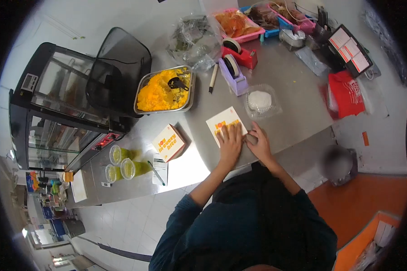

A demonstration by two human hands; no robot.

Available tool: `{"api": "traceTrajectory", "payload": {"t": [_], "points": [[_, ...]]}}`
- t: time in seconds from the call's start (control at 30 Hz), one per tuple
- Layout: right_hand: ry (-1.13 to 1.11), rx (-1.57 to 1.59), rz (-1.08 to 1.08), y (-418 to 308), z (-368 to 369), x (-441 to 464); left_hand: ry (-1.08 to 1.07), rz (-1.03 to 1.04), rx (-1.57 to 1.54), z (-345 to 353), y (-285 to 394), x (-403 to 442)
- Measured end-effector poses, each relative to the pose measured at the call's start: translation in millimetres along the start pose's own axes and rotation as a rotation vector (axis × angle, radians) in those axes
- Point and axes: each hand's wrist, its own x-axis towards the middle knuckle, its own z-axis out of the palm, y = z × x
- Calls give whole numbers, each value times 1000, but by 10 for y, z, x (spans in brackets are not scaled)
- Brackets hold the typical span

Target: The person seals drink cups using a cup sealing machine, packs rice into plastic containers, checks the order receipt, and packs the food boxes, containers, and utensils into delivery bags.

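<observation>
Lying on the metal counter [294, 106] right of the frame's centre, the white printed box [215, 121] has its lettering rising slightly rightward, letter tops toward the upper left; its lid looks nearly square, so no long axis can be told. The left hand [231, 139] rests palm-down on the lid, fingers slightly spread. At the box's right edge is the right hand [258, 142]; whether it pinches that edge cannot be told. The clear container [261, 100] sits just beyond, the second box [168, 142] to the left.
</observation>
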Motion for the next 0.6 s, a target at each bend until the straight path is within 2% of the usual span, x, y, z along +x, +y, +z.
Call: {"api": "traceTrajectory", "payload": {"t": [0.07,0.13,0.17,0.27,0.3,0.4,0.47,0.53,0.6], "points": [[-131,-114,-74,81,-196,85,18,66,2,44,-41,-44],[-291,87,-115,19,-212,311,20,127,-32,75,-144,-84],[-372,184,-134,-28,-205,417,36,151,-169,50,-229,-86],[-513,-126,-388,-97,-115,701,-245,141,-295,-129,-352,36],[-591,-133,-324,-2,-65,704,-212,249,-339,-209,-446,170],[-496,-100,-282,207,51,561,-636,210,-964,-52,-858,709],[-431,13,-331,25,-20,538,-363,-165,-1192,229,-853,1232],[-424,9,-298,-31,-25,515,-445,-645,-1600,141,-636,1703],[-389,12,-279,-22,-44,455,-550,-783,-1715,349,-560,1960]]}}
